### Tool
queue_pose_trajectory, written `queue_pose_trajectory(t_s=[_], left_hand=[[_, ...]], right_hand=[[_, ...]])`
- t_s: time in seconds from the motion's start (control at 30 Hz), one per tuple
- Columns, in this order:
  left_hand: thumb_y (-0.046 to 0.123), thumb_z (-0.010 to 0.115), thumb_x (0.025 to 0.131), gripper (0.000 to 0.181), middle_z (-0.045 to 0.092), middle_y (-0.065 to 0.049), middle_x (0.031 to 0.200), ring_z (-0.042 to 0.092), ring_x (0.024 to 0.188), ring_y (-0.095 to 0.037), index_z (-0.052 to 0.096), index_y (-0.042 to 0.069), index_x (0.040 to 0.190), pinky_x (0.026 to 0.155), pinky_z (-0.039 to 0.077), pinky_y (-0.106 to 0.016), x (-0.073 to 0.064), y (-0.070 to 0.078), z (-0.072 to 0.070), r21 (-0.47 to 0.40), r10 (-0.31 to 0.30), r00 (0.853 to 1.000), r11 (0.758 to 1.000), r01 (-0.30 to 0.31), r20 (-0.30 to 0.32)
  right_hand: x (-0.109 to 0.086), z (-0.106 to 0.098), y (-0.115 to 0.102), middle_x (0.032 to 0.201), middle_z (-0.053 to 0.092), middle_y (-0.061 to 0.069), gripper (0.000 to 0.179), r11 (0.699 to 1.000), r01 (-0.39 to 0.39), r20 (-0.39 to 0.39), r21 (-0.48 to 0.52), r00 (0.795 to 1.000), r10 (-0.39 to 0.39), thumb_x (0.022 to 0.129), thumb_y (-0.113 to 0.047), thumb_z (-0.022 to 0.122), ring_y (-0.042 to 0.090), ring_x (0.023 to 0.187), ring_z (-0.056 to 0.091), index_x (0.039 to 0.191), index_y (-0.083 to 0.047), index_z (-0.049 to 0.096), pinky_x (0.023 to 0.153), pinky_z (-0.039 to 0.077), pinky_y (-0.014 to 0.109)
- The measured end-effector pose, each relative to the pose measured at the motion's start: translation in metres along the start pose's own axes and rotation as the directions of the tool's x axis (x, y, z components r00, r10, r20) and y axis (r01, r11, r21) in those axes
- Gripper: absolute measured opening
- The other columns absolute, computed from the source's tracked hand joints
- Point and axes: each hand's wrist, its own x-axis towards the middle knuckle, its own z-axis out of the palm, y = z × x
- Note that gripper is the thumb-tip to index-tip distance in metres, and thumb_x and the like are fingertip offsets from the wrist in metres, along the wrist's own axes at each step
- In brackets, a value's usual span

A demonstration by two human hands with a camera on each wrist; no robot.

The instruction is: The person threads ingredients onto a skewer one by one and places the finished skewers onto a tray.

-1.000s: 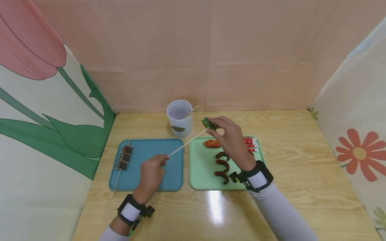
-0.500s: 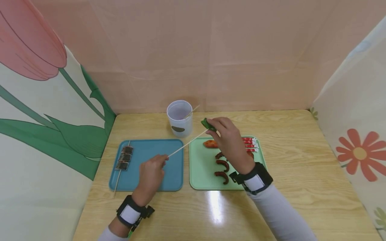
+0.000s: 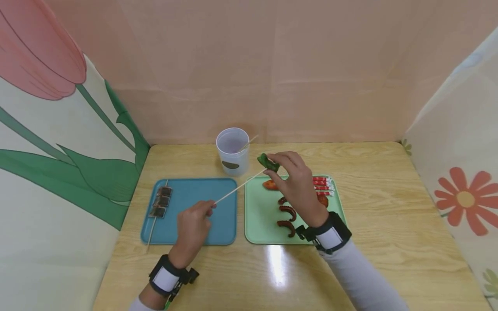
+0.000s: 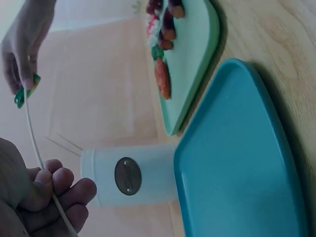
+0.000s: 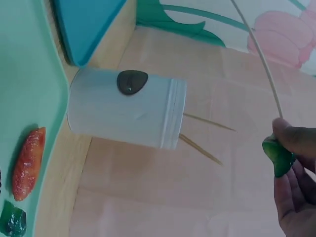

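Observation:
My left hand (image 3: 194,224) pinches a thin wooden skewer (image 3: 239,186) between thumb and fingers, above the blue tray (image 3: 190,188). The skewer slants up to the right and bows a little in the left wrist view. At its far end, my right hand (image 3: 297,185) holds a glossy green piece, like a chunk of green pepper (image 5: 278,155), between thumb and fingertips. The skewer's tip meets the green piece at my right thumb, and the thumb hides the exact contact. Below this hand lies the light green tray (image 3: 254,235).
A loaded skewer with several dark square pieces (image 3: 159,201) lies on the blue tray's left. The green tray bears curved brown tentacle-like pieces (image 3: 287,211), an orange-red piece (image 5: 29,163), red-and-white sticks (image 3: 323,186) and another green chunk (image 5: 13,218). Behind stands a white cup (image 3: 233,157) with skewers.
The green piece has turned slightly and shows more beyond my right fingertips, which have shifted a little left. My left hand has edged slightly left with the skewer.

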Motion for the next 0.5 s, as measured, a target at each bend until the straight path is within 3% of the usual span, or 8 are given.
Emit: queue_pose_trajectory(t_s=[0.17,0.37,0.5], left_hand=[[-0.03,0.057,0.063,0.049,0.076,-0.005,0.076,0.071,0.06,-0.013,0.079,0.003,0.092,0.041,0.045,-0.022,-0.004,-0.002,-0.001,-0.019,0.011,0.999,1.0,-0.012,-0.03],[-0.03,0.057,0.062,0.049,0.075,-0.005,0.074,0.071,0.059,-0.012,0.079,0.002,0.092,0.04,0.043,-0.019,-0.007,-0.001,0.003,-0.037,0.019,0.999,0.999,-0.02,-0.048],[-0.03,0.058,0.064,0.047,0.076,-0.005,0.077,0.072,0.06,-0.012,0.079,0.001,0.092,0.043,0.048,-0.022,-0.008,0.001,0.006,-0.054,0.016,0.999,0.998,-0.018,-0.048]], right_hand=[[-0.002,0.002,0.0,0.119,0.068,0.01,0.04,0.996,-0.063,-0.02,0.056,0.998,0.064,0.081,-0.006,0.086,0.025,0.113,0.063,0.12,-0.006,0.074,0.096,0.054,0.028],[-0.004,0.007,-0.007,0.111,0.074,0.01,0.037,1.0,-0.025,-0.064,-0.018,0.998,0.024,0.082,-0.007,0.085,0.024,0.1,0.066,0.117,-0.005,0.076,0.085,0.058,0.034],[-0.004,0.01,-0.01,0.111,0.076,0.011,0.035,0.999,-0.027,-0.106,-0.025,0.994,0.025,0.081,-0.008,0.085,0.025,0.099,0.068,0.114,-0.003,0.077,0.081,0.058,0.036]])
